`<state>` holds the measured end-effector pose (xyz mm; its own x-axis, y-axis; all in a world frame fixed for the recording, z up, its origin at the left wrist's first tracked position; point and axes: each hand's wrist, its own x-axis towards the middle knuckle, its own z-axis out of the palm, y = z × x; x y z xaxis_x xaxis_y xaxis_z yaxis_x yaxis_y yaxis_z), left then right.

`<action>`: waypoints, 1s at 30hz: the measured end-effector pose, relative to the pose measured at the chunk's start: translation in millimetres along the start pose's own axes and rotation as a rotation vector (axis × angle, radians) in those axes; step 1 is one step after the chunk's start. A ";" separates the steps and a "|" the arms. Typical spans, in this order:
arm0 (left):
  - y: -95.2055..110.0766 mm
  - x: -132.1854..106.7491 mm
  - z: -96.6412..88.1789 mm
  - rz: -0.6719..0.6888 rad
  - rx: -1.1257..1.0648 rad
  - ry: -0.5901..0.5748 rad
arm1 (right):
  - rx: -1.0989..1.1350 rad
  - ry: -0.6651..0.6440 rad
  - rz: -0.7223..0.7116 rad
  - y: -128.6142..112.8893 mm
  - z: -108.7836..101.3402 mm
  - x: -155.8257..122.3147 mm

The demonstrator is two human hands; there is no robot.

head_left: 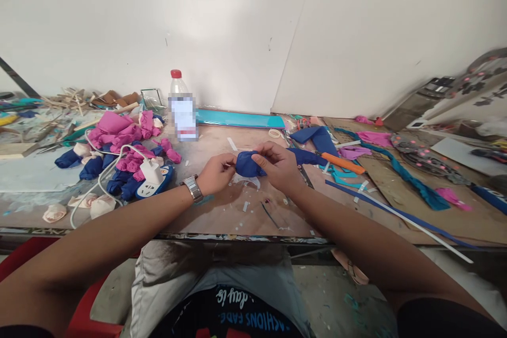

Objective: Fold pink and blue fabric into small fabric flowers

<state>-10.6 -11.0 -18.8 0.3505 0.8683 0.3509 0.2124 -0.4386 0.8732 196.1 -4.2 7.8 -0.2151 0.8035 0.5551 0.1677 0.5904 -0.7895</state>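
Both my hands meet over the middle of the worktable. My left hand, with a metal watch on the wrist, is closed on the left end of a rolled dark blue piece of material. My right hand is closed over its right side, thumb pressed on top. A loose blue strip trails from the roll to the right, behind my right hand. Small white scraps lie on the table just below the roll.
At the left are a pile of pink and blue rolled pieces, a white charger on a blue power strip and cream rolls. A plastic bottle stands behind. An orange-handled cutter, teal and blue strips lie right.
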 end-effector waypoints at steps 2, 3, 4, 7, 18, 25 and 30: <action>4.4 0.8 -2.3 0.008 -0.057 0.005 | 0.036 -0.033 0.055 3.0 -0.1 1.5; 6.7 1.3 -3.6 0.010 -0.102 0.010 | 0.045 -0.052 0.070 4.2 -0.2 2.1; 8.8 1.9 -4.7 0.005 -0.132 0.013 | 0.052 -0.071 0.079 5.4 -0.3 2.7; 12.5 3.0 -6.1 -0.018 -0.193 0.020 | 0.070 -0.108 0.084 9.0 -0.2 4.0; 12.8 1.7 -2.6 -0.217 -0.615 -0.066 | 0.044 -0.240 0.067 1.0 -2.7 6.2; 13.2 0.4 -6.6 0.004 -0.215 -0.021 | -0.217 -0.314 -0.076 -5.5 -5.9 6.4; 12.3 1.1 -6.5 0.013 -0.145 -0.050 | -0.275 -0.328 -0.125 -3.4 -8.0 7.4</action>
<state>-13.5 -13.9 -5.4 0.3980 0.8486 0.3486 0.0748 -0.4087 0.9096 201.7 0.3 16.7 -0.5365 0.6842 0.4940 0.3613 0.7152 -0.5982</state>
